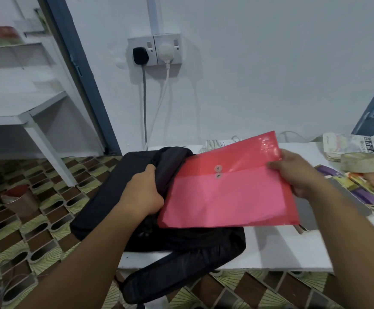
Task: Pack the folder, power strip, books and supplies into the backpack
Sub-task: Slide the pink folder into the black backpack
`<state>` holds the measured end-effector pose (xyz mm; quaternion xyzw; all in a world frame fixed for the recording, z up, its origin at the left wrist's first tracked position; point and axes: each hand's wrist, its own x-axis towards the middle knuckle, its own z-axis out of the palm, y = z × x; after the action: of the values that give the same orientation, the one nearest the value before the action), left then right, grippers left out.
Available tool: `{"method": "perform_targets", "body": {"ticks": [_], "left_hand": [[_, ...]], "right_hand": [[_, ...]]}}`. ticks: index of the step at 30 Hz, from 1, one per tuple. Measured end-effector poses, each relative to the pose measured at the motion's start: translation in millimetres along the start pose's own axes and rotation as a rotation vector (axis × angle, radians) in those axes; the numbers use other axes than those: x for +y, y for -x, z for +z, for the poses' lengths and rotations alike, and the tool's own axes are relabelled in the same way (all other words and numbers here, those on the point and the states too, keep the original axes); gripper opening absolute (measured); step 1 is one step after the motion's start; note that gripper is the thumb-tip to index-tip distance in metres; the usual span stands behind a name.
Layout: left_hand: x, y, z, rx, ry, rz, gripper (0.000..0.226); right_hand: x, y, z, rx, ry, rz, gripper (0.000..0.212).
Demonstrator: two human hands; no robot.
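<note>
Presently, far left: a metal tin [19,200] on the patterned floor, well clear of the work. Black backpack [119,197] lies on the left end of the white table [292,248], part of it and one strap hanging over the near edge. Left hand [142,192] is closed on the dark fabric at the bag's mouth, apparently holding it open; how wide the opening is cannot be told, since the folder hides it. Red folder [228,190], string-and-button closure facing up, is held level over the bag's right side, its left edge at the mouth, not visibly inside. Right hand [292,172] pinches the folder's right edge, thumb on top, fingers beneath. Behind the folder, against the far wall, a white power strip [220,143], partly hidden. Right of the hand: a roll of tape [358,165], papers and books [355,147] stacked far right, all unpacked. Risks, as judged: folder is thin and flexible, gripped at one edge only, so its leading corner may catch the lip and buckle; the overhanging bag could slide off the table if pushed leftward during insertion.
</note>
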<state>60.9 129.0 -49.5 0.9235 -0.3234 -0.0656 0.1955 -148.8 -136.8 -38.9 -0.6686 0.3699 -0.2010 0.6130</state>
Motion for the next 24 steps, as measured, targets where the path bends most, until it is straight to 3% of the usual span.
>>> {"method": "perform_targets", "body": {"ticks": [5,10,14,18,24], "left_hand": [[0.3,4.3,3.8,-0.010,0.004,-0.003,0.056],[10.8,0.9,13.4,0.023,0.077,0.028,0.042],[8.0,-7.6,7.9,0.036,0.111,-0.033,0.039],[0.9,-13.1,-0.4,0.069,0.127,-0.096,0.046],[22.1,-3.9,9.8,0.033,0.160,0.034,0.048]], "right_hand": [[-10.8,-4.9,-24.0,-0.004,-0.027,0.093,0.034],[17.7,-0.3,26.8,0.016,-0.147,0.189,0.042],[23.2,5.9,56.8,-0.048,-0.076,0.203,0.040],[9.2,-1.3,30.6,-0.061,0.012,0.178,0.037],[8.6,-15.7,53.7,-0.106,-0.024,0.163,0.039]]}}
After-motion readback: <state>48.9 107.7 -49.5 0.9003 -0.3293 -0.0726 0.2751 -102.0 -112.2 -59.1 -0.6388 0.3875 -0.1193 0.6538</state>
